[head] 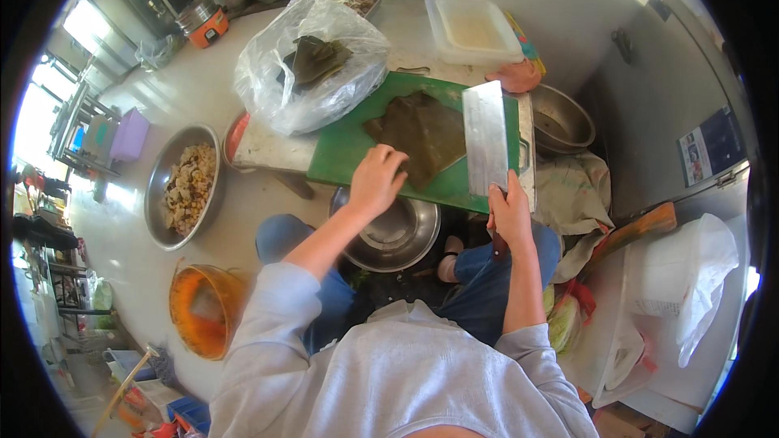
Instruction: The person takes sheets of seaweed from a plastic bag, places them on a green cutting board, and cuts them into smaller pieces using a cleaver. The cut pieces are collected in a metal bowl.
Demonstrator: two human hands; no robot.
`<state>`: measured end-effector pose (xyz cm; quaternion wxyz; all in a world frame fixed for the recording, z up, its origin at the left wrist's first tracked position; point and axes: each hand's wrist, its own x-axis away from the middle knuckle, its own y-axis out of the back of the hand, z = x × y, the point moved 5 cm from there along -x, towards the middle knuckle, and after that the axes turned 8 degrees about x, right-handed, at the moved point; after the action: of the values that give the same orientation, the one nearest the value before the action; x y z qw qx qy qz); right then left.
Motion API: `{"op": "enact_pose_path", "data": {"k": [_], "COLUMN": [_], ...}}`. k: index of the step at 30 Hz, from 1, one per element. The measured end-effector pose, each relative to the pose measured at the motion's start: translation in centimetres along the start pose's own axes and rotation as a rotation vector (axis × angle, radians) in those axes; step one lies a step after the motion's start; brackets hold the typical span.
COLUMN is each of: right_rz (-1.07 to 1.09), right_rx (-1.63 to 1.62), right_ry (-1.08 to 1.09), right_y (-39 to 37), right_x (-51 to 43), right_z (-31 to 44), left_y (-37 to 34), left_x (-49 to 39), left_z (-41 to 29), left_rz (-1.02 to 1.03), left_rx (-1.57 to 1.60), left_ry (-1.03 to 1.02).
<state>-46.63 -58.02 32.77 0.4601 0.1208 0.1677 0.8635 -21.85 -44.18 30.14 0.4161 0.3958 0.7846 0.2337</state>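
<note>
Dark green-brown sheets (426,134), which look like kelp, lie flat on a green cutting board (341,152) on a low table. My right hand (510,207) grips the handle of a cleaver (485,134), whose broad blade lies over the board's right part, beside the sheets. At the sheets' lower left edge is my left hand (378,179), fingers curled; whether the fingertips pinch the edge cannot be told. A clear plastic bag (261,79) with more folded dark sheets (316,61) rests at the board's upper left.
Below the board's near edge sits a steel basin (395,234). To the left stand a steel bowl of chopped food (192,188) and an orange bucket (204,310). Behind the board is a white plastic tub (475,27); another metal basin (563,118) stands at right.
</note>
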Motion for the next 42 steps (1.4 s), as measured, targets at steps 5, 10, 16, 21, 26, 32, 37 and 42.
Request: {"op": "enact_pose_path", "data": {"k": [5,10,16,21,26,32,37,42], "right_rz": [0.124,0.273,0.368,0.449,0.424,0.471,0.362,0.334], "right_rx": [0.581,0.862,0.996,1.073,1.055,1.068,1.034,0.998], "right_ry": [0.248,0.317,0.326,0.305,0.276,0.237,0.288,0.247], "right_y": [-2.2,-5.8,-9.8,-11.1,-13.4,-10.3,-10.7,-10.8], "right_x": [-1.5,-3.9,-7.3,-9.0,-9.2,-7.3,-5.6,-6.8], "right_z": [4.4,7.2,8.6,8.8,9.2,8.2,5.9,5.8], "left_y": [0.1,0.3,-0.5,-1.0,-0.5,-0.5,-0.7,0.1], "left_x": [0.4,0.1,-1.2,-1.4,-1.5,-1.3,-1.1,-0.7], "left_z": [-0.1,0.1,1.5,2.3,2.2,2.2,2.3,1.4], "left_rz": [-0.049,-0.179,-0.15,-0.128,-0.168,-0.168,-0.152,-0.179], "left_rx": [-0.006,0.041,0.037,0.043,0.058,0.049,0.036,-0.037], "left_ry": [0.002,-0.07,-0.015,0.013,-0.028,-0.025,-0.021,-0.045]}}
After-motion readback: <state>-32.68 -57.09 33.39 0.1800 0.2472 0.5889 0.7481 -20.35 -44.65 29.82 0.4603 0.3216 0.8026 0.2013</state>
